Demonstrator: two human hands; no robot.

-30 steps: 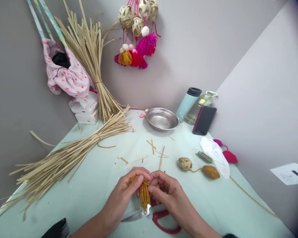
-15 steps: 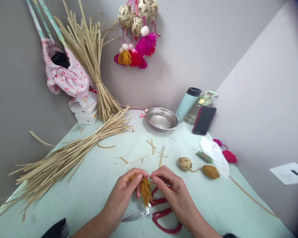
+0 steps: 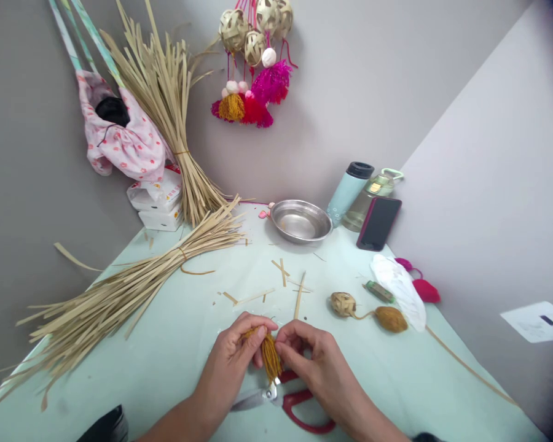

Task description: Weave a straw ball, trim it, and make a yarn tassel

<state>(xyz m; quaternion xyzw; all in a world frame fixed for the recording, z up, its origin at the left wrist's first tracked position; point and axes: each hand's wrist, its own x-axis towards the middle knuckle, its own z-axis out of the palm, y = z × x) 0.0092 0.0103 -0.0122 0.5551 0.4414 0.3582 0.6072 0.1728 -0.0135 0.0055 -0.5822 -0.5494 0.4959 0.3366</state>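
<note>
My left hand point(image 3: 237, 350) pinches the top of a mustard-yellow yarn tassel point(image 3: 271, 358), whose strands hang down to the right. Closed in a pinch, my right hand point(image 3: 311, 356) touches the tassel's right side; what its fingertips hold is too small to make out. Beneath both hands lie red-handled scissors point(image 3: 299, 402), partly covered by the tassel and my right hand. To the right rest a small woven ball point(image 3: 343, 304) and a ball of mustard yarn point(image 3: 391, 319), with a strand running between them.
A tied straw bundle point(image 3: 166, 264) lies at left; another point(image 3: 179, 123) leans on the wall. Behind are a metal bowl point(image 3: 301, 221), a blue tumbler point(image 3: 350, 193) and a phone point(image 3: 378, 224). Straw scraps point(image 3: 282, 271) dot the table. Woven balls with tassels point(image 3: 253, 61) hang above.
My right hand has moved slightly down and left, from near the tassel's top to its side. My left hand still holds the tassel.
</note>
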